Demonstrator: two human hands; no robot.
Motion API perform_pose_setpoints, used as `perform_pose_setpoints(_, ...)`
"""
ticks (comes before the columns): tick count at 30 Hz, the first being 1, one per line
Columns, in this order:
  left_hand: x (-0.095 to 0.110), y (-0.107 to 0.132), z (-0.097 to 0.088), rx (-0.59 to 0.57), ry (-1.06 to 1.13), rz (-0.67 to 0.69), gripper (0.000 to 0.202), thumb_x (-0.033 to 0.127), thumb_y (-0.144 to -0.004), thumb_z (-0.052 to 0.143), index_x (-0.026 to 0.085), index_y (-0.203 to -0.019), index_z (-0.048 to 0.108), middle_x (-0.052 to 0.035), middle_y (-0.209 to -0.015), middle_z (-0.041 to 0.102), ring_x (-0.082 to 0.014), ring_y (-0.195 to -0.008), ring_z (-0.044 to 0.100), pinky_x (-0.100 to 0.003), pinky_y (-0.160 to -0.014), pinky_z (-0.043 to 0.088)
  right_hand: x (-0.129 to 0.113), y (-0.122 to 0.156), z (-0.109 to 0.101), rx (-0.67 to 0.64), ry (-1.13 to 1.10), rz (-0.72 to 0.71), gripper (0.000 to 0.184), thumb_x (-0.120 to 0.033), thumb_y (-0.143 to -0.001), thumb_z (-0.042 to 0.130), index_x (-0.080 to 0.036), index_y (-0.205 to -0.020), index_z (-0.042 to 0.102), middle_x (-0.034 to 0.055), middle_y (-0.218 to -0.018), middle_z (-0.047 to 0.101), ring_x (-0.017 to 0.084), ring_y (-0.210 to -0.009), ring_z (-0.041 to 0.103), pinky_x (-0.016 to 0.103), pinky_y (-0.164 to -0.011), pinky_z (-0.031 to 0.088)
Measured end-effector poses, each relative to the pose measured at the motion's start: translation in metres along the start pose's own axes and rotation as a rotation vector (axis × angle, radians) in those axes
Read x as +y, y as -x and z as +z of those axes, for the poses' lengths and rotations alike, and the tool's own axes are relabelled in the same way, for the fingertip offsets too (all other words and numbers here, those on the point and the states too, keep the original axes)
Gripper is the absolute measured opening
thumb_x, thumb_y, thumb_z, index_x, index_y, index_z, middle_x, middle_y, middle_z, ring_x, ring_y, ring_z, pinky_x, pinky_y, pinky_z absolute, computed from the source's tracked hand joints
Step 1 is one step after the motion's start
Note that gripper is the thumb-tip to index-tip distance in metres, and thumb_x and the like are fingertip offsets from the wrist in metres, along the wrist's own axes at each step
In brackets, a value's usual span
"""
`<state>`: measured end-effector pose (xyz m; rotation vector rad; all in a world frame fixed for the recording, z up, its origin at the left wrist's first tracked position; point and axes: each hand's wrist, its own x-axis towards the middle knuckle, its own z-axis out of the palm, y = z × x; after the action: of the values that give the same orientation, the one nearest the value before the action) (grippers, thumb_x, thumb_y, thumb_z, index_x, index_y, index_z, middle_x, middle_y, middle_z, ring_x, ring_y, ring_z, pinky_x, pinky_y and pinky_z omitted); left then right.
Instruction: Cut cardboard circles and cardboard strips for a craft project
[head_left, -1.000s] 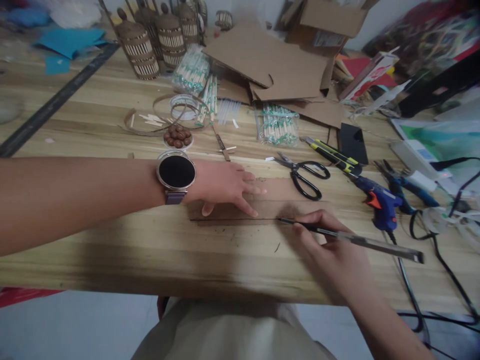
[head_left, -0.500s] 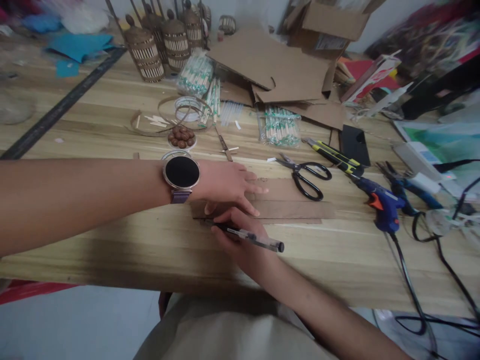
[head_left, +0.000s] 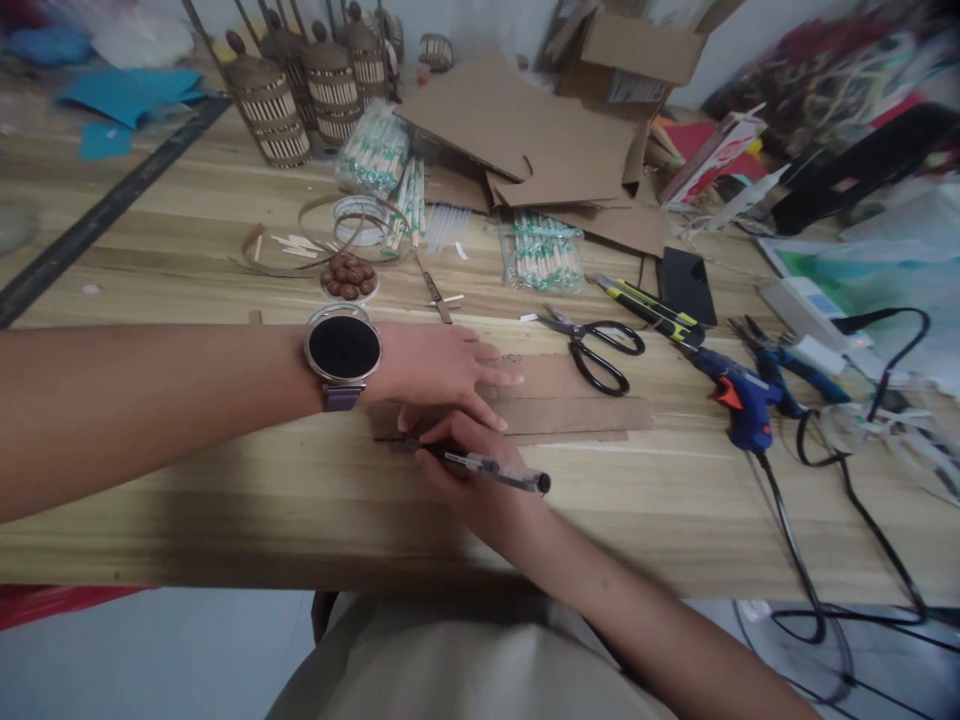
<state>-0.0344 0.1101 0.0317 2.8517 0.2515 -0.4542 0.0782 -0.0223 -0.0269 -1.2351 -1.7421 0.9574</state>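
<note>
My left hand [head_left: 442, 372] lies flat with fingers spread, pressing on a narrow cardboard strip [head_left: 577, 414] that rests over a larger cardboard piece [head_left: 547, 372]. A watch [head_left: 343, 345] is on that wrist. My right hand [head_left: 480, 475] grips a pen [head_left: 506, 474] with a clear barrel, its tip at the left end of the cardboard's near edge. A dark line shows on the cardboard there. Part of the strip is hidden beneath both hands. Black-handled scissors [head_left: 600, 350] lie just beyond the cardboard, one handle overlapping it.
To the right are a yellow-black utility knife [head_left: 652, 310], a blue glue gun [head_left: 742, 400] with its cable, and pliers [head_left: 772, 365]. Beyond my left hand stands a dish of brown beads [head_left: 349, 277]. Stick bundles [head_left: 547, 250], cardboard sheets [head_left: 525, 130] and bamboo lanterns [head_left: 270, 110] fill the back.
The whole view has shifted slightly, so the table's things appear farther left. Both hands keep nearly the same place on the cardboard, and the pen stays in my right hand.
</note>
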Motion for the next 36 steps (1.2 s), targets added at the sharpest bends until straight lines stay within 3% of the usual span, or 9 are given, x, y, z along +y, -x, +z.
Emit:
perform_pose_setpoints(3,-0.003,0.0,0.001,-0.032,-0.03,0.02,0.093,-0.006,-0.046,0.087,0.044,-0.123,0.071,0.0051,-0.162,0.041,-0.0374,-0.145,0.038,-0.049,-0.117,0.03,0.0,0.006,-0.017,0.024,0.045,0.071,0.003,-0.022,-0.083,0.061,-0.023,-0.081,0.061,-0.0006,-0.077,0.07,0.016,-0.07,0.064,0.028,-0.065,0.051)
perform_pose_setpoints(6,-0.006,0.0,0.003,0.015,-0.047,0.054,0.098,-0.004,-0.04,0.091,0.046,-0.123,0.071,0.0046,-0.162,0.042,-0.0383,-0.144,0.04,-0.049,-0.117,0.032,0.002,0.012,-0.038,0.075,0.08,0.095,0.004,-0.025,-0.083,0.061,-0.023,-0.079,0.062,-0.0016,-0.069,0.067,0.014,-0.062,0.062,0.025,-0.058,0.048)
perform_pose_setpoints(13,-0.007,0.0,0.002,-0.061,-0.133,0.058,0.108,-0.002,-0.047,0.09,0.049,-0.137,0.06,0.0019,-0.165,0.037,-0.0395,-0.145,0.04,-0.05,-0.114,0.035,0.008,0.029,-0.09,0.181,0.262,0.221,0.016,-0.034,-0.083,0.061,-0.023,-0.071,0.064,-0.0004,-0.065,0.067,0.017,-0.059,0.062,0.026,-0.053,0.046)
perform_pose_setpoints(20,-0.008,0.0,0.003,-0.035,-0.084,0.066,0.11,-0.004,-0.044,0.091,0.05,-0.135,0.062,0.0014,-0.164,0.038,-0.0413,-0.145,0.04,-0.053,-0.115,0.035,0.028,0.061,-0.152,0.392,0.488,0.416,0.022,-0.046,-0.077,0.064,-0.024,-0.071,0.065,0.0014,-0.067,0.069,0.018,-0.056,0.06,0.029,-0.047,0.043)
perform_pose_setpoints(25,-0.007,0.0,0.0,-0.061,-0.145,0.084,0.108,0.003,-0.047,0.094,0.046,-0.139,0.06,-0.003,-0.164,0.039,-0.0421,-0.145,0.041,-0.052,-0.114,0.037,0.026,0.06,-0.186,0.513,0.484,0.327,0.02,-0.046,-0.082,0.063,-0.026,-0.081,0.064,0.0014,-0.067,0.07,0.022,-0.065,0.069,0.032,-0.058,0.053)
perform_pose_setpoints(28,-0.006,0.004,0.0,-0.026,-0.14,0.096,0.104,0.007,-0.047,0.096,0.044,-0.138,0.061,-0.0049,-0.163,0.04,-0.0416,-0.144,0.043,-0.052,-0.115,0.037,0.014,0.034,-0.187,0.472,0.703,0.322,0.023,-0.042,-0.09,0.057,-0.024,-0.102,0.066,0.0049,-0.079,0.075,0.026,-0.075,0.073,0.034,-0.063,0.053)
perform_pose_setpoints(31,0.003,0.008,0.008,0.04,-0.11,0.084,0.095,0.017,-0.052,0.098,0.04,-0.137,0.063,-0.0069,-0.163,0.041,-0.0391,-0.144,0.044,-0.05,-0.114,0.038,0.005,-0.009,-0.174,0.145,1.009,0.393,0.028,-0.03,-0.097,0.05,-0.019,-0.12,0.064,0.0122,-0.097,0.078,0.031,-0.085,0.074,0.035,-0.066,0.052)
perform_pose_setpoints(34,0.02,0.009,0.021,0.147,-0.149,0.044,0.073,0.029,-0.07,0.092,0.03,-0.137,0.063,-0.0091,-0.158,0.048,-0.0334,-0.136,0.052,-0.045,-0.109,0.044,0.006,-0.054,-0.151,-0.01,1.06,0.351,0.028,-0.02,-0.098,0.049,-0.015,-0.12,0.064,0.0172,-0.098,0.078,0.033,-0.09,0.074,0.035,-0.071,0.052)
perform_pose_setpoints(36,0.033,0.007,0.031,0.192,-0.193,-0.006,0.056,0.033,-0.079,0.086,0.024,-0.13,0.066,-0.0113,-0.148,0.058,-0.0303,-0.123,0.061,-0.039,-0.095,0.052,0.011,-0.08,-0.135,-0.063,1.071,0.317,0.027,-0.016,-0.099,0.045,-0.015,-0.116,0.066,0.0183,-0.101,0.077,0.031,-0.092,0.074,0.035,-0.076,0.051)
